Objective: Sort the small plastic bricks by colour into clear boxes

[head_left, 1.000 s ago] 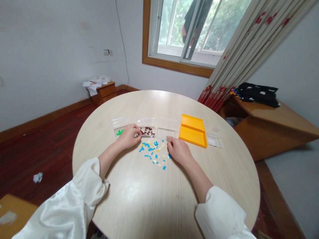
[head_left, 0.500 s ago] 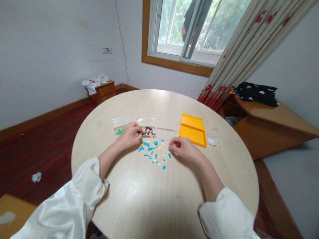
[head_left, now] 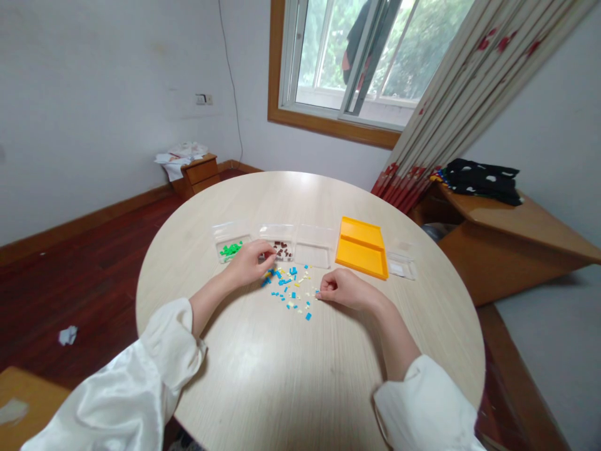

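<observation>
My left hand (head_left: 250,259) hovers at the near edge of the clear box of brown bricks (head_left: 282,250), its fingers pinched; I cannot make out what, if anything, they hold. It hides part of that box. My right hand (head_left: 346,289) is closed at the right side of a loose spread of small blue, cream and yellow building bricks (head_left: 285,281). Between its thumb and fingertips, low over the table, a blue building brick (head_left: 318,292) partly shows. Left of my left hand, green bricks (head_left: 230,250) lie in another clear box.
Right of the brown bricks stands an open clear box (head_left: 313,254). Beyond my right hand lies an open orange case (head_left: 362,254), with a small clear box (head_left: 402,266) beside it. All rest on a round wooden table (head_left: 282,376).
My left hand has shifted slightly right and nearer, uncovering more green bricks. My right hand has come down nearer me and taken hold of a blue brick at the pile's right edge.
</observation>
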`<state>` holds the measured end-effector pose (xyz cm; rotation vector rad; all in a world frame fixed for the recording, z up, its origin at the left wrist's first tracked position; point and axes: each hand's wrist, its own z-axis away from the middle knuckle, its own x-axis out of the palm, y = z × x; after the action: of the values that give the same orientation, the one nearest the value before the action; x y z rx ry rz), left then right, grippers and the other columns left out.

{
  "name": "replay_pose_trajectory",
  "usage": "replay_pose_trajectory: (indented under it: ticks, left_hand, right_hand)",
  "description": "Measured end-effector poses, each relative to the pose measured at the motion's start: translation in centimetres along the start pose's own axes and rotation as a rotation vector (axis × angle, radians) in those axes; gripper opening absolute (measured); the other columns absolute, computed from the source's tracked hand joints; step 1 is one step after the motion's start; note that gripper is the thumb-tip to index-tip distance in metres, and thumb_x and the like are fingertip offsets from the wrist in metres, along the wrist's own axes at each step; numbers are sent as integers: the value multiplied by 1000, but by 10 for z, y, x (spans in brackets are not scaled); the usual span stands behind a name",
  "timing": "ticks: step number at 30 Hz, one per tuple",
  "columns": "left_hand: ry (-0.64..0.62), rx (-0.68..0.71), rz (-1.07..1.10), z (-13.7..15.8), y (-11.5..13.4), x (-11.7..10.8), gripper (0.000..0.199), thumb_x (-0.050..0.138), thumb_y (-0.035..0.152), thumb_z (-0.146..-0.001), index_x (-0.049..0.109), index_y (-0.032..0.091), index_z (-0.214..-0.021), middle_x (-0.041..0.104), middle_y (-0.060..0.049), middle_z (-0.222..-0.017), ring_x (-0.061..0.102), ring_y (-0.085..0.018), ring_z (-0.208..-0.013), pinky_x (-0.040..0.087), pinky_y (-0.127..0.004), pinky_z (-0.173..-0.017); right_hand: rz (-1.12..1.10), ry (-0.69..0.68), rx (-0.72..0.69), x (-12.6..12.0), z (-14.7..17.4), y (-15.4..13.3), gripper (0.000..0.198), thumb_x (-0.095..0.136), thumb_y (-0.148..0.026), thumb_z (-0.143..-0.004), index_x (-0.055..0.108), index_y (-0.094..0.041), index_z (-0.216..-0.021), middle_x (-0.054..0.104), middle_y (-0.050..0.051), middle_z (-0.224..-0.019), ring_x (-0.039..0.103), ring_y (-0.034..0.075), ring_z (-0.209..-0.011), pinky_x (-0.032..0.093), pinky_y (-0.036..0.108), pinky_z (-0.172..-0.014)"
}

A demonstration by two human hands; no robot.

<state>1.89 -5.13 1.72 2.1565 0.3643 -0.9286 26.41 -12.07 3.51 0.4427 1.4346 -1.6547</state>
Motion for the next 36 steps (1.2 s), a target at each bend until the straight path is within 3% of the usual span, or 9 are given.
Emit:
replay_pose_trajectory:
  ticks: [7,14,21,24,27,31,36]
  left_hand:
    - [-62,-26,10,1,-2,2,21,47,25,-82,63,13,-76,63,-3,-73,52,-13,-66,39,-25,-64]
    - [-90,-40,0,0,2,2,23,45,26,-83,63,13,-76,62,-3,-71,51,-13,-63,38,-24,-62]
    - [-98,-45,2,1,0,3,21,47,26,-83,64,14,-79,62,-3,-70,50,-13,-62,38,-24,-61]
    - [-113,-47,3,1,2,1,20,47,25,-82,64,13,-78,61,-3,-68,50,-13,-61,37,-24,-60]
    - [-132,-49,5,1,3,1,19,48,24,-82,63,14,-76,61,-2,-68,49,-12,-60,37,-24,-60]
    - [-139,-42,6,1,1,2,19,48,24,-82,64,13,-77,62,-3,-69,50,-13,-61,37,-24,-60]
    - [-143,-45,11,1,3,1,20,47,23,-81,64,14,-76,62,-3,-68,50,-12,-61,37,-24,-60]
  right_hand:
    - [-55,9,14,2,0,-2,11,57,-24,-66,60,-14,-65,56,-2,-58,46,9,-54,35,21,-51]
    - [-40,5,28,1,3,-10,8,53,-12,-62,60,-14,-67,52,-4,-56,43,7,-51,32,18,-48]
    - [-89,48,-82,3,2,-8,6,54,-13,-63,58,-14,-65,52,-3,-57,44,8,-54,33,19,-50]
    - [-260,187,-102,3,-1,-7,7,56,-21,-66,57,-15,-69,53,-3,-58,46,8,-53,35,20,-50]
    - [-403,433,-126,3,-8,-6,14,57,-28,-67,57,-15,-71,56,-1,-60,51,10,-54,40,22,-53]
    - [-432,774,-98,5,-18,1,20,59,-35,-68,58,-16,-72,61,2,-65,57,13,-57,47,27,-58]
    - [-503,912,-19,8,-26,8,34,59,-41,-71,62,-12,-88,68,10,-79,66,18,-72,52,32,-72]
